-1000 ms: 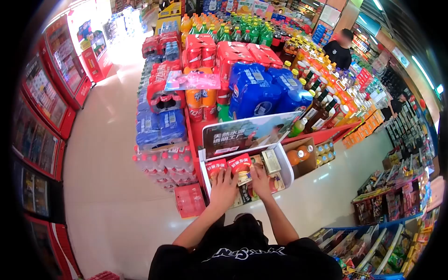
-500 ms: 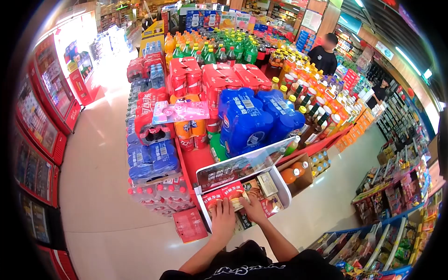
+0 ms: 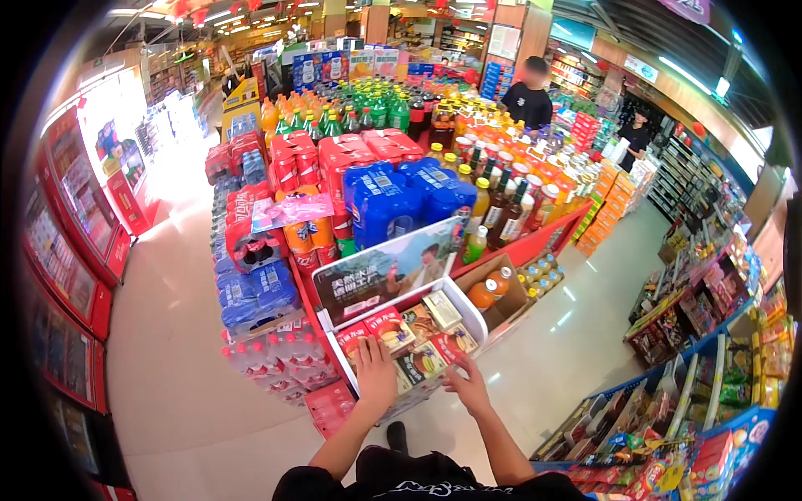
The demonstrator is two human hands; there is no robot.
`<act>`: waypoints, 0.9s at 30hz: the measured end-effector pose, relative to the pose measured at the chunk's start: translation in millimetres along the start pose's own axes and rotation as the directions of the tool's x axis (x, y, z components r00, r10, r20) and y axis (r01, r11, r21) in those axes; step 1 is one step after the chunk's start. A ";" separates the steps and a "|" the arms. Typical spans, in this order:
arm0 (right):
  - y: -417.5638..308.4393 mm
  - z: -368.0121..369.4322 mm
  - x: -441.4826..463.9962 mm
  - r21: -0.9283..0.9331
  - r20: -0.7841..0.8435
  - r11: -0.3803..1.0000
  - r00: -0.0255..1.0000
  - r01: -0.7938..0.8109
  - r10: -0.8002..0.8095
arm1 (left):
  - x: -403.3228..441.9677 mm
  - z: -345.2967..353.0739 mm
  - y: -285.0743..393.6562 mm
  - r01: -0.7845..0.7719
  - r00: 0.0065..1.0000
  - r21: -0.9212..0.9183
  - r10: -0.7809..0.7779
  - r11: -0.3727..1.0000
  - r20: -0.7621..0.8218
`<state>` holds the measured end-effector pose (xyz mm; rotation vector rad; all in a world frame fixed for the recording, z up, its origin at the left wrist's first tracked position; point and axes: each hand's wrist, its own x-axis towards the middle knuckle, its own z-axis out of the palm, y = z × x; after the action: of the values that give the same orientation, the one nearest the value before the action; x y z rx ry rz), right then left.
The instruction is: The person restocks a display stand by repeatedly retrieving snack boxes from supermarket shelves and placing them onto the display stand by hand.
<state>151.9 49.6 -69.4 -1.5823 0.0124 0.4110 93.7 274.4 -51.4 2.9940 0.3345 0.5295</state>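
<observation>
A white display bin (image 3: 479,324) with a raised printed panel (image 3: 388,265) holds several small food boxes. My left hand (image 3: 375,376) lies with fingers spread on the boxes at the bin's left side, beside a red box (image 3: 390,328). At the bin's front right edge is my right hand (image 3: 468,386), fingers apart and nothing in them, close to another red box (image 3: 455,342). Between the hands sits a dark green box (image 3: 420,362). A cream-coloured box (image 3: 442,308) rests at the back right of the bin.
Behind the bin stand blue can packs (image 3: 384,204) and many bottles. An open carton (image 3: 516,302) with orange bottles adjoins the bin's right. Red coolers (image 3: 75,225) line the left; snack shelves (image 3: 668,401) stand right. Two people (image 3: 529,96) are in the background.
The view has swung right and tilted up. My right hand has drawn back from the boxes to the bin's front right edge; my left hand is still on the boxes at the left.
</observation>
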 end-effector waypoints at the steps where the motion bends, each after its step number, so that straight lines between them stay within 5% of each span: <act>1: 10.0 -17.6 -18.5 -0.011 -0.058 1.000 0.998 -0.019 0.018 | -5.3 -15.5 7.9 0.011 1.000 -0.018 -0.011 1.000 -0.017; 6: 64.9 -101.8 -138.7 0.007 -0.131 0.991 0.982 -0.136 0.136 | -81.7 -55.8 62.2 -0.259 0.964 -0.311 0.266 0.914 -0.023; 9: 92.9 -129.7 -214.5 0.031 -0.216 0.989 0.965 -0.143 0.147 | -154.1 -59.8 82.5 -0.360 0.835 -0.552 0.523 0.752 0.169; 12: 117.5 -150.3 -303.6 0.078 -0.330 0.990 0.934 -0.115 0.135 | -222.4 -55.1 117.2 -0.348 0.419 -0.589 0.683 0.729 0.598; 15: 133.0 -164.8 -383.8 0.132 -0.410 0.987 0.902 -0.086 0.133 | -278.1 -66.9 165.0 -0.415 0.158 -0.611 0.714 0.675 0.682; 19: 154.3 -190.7 -490.1 0.144 -0.584 0.987 0.798 -0.075 0.146 | -320.4 -94.4 217.2 -0.449 0.211 -0.792 0.911 0.413 0.355; 23: 184.2 -214.8 -585.8 0.036 -0.824 0.999 0.567 0.017 0.020 | -354.7 -106.3 266.1 -0.377 0.285 -0.906 0.955 0.191 0.083; 27: 170.4 -207.1 -679.1 0.033 -0.941 0.995 0.339 0.095 -0.001 | -395.8 -131.6 326.3 -0.268 0.108 -0.959 0.992 0.091 0.064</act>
<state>-473.5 -326.8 -53.3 -1.5238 0.8936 -0.6416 -249.7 -127.5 -19.7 1.7823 -1.3465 -0.6003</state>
